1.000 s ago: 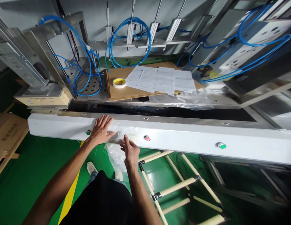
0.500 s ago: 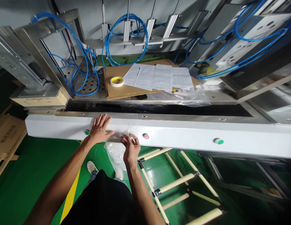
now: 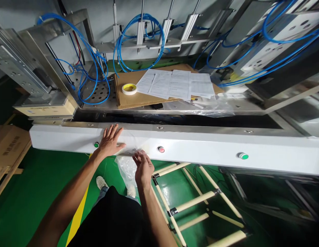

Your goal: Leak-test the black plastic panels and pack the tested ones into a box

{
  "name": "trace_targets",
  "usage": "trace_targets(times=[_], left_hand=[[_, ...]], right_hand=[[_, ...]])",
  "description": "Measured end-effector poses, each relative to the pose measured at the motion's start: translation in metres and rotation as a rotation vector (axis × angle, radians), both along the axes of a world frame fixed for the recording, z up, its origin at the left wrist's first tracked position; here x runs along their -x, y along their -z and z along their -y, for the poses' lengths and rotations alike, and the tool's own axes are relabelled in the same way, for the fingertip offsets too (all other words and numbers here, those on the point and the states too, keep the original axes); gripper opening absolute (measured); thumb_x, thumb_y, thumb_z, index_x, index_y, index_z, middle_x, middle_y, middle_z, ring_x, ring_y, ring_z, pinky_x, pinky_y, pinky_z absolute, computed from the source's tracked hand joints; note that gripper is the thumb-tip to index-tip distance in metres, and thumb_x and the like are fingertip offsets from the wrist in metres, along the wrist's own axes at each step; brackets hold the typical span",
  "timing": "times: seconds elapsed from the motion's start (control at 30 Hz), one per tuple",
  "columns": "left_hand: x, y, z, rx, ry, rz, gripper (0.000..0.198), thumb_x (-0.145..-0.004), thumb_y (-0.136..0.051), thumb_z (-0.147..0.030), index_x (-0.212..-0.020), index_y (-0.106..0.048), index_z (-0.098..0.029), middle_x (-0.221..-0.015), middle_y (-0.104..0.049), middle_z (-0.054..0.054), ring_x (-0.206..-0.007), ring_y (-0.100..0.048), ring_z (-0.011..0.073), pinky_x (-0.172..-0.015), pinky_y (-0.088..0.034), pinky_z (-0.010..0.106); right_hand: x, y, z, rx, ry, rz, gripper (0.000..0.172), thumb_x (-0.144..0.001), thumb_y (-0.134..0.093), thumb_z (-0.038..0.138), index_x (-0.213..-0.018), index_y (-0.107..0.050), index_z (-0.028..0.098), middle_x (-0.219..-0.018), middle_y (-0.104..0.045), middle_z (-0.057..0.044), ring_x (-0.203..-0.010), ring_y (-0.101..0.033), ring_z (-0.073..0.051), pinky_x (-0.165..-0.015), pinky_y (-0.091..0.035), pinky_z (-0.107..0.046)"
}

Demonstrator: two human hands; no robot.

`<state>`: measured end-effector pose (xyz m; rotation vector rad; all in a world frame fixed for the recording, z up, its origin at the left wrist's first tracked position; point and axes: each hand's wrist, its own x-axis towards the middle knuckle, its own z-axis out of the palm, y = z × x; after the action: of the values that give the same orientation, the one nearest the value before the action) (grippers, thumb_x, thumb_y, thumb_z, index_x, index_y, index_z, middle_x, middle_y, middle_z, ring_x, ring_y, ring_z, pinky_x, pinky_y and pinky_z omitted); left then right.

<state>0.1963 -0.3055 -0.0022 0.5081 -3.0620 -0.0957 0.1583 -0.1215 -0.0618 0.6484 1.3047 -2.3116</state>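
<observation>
My left hand [image 3: 110,141] lies flat with fingers spread on the white panel [image 3: 200,146], just right of a green push button [image 3: 96,144]. My right hand [image 3: 144,165] is closed in a pinch at the panel's lower edge, left of the red push button [image 3: 161,150]. Between its fingertips is the edge of a thin clear plastic film [image 3: 132,143], which stretches over the panel toward my left hand. How far the film extends is hard to see. Below the panel hangs a crumpled clear plastic bag [image 3: 126,168].
Behind the panel, cardboard [image 3: 139,99] bears paper sheets [image 3: 172,84] and a tape roll [image 3: 129,89]. Blue air hoses [image 3: 118,48] loop around the metal cylinders. A pipe frame [image 3: 194,201] stands on the floor at right, a cardboard box [image 3: 11,145] at left.
My right hand stays near the same place, and the clear film at its fingertips now spreads wider over the panel. My left hand remains flat. The view has shifted slightly.
</observation>
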Motion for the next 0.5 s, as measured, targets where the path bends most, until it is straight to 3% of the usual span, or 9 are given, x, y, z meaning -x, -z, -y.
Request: trace_targets(times=[0.2,0.33,0.5], left_hand=[[0.0012,0.0007,-0.0025,0.004,-0.006,-0.017,0.080,-0.095,-0.069,-0.055,-0.166,-0.045,-0.027,-0.179,-0.037,0.014,-0.165,-0.034,0.0399,-0.134,-0.027,0.061],[0.0020,0.0001,-0.0036,0.004,-0.012,-0.025,0.079,-0.095,-0.070,-0.054,-0.165,-0.047,-0.027,-0.178,-0.038,0.013,-0.165,-0.034,0.0391,-0.134,-0.028,0.061],[0.0027,-0.0002,-0.0040,0.005,-0.014,-0.016,0.080,-0.096,-0.069,-0.053,-0.166,-0.045,-0.025,-0.179,-0.037,0.015,-0.166,-0.032,0.0404,-0.134,-0.027,0.063]], right_hand=[[-0.0058,0.0070,0.0066,0.027,0.033,0.033,0.041,-0.068,-0.083,0.040,-0.104,-0.073,0.021,-0.100,-0.082,-0.006,-0.092,-0.079,-0.023,-0.084,-0.070,-0.037],[-0.0092,0.0063,0.0059,0.028,0.026,0.043,0.047,-0.066,-0.083,0.042,-0.108,-0.072,0.023,-0.102,-0.082,-0.006,-0.090,-0.081,-0.023,-0.078,-0.068,-0.033],[-0.0040,0.0034,0.0041,-0.047,0.025,0.003,0.046,-0.073,-0.085,0.053,-0.104,-0.075,0.020,-0.087,-0.082,-0.007,-0.080,-0.081,-0.026,-0.074,-0.067,-0.036]])
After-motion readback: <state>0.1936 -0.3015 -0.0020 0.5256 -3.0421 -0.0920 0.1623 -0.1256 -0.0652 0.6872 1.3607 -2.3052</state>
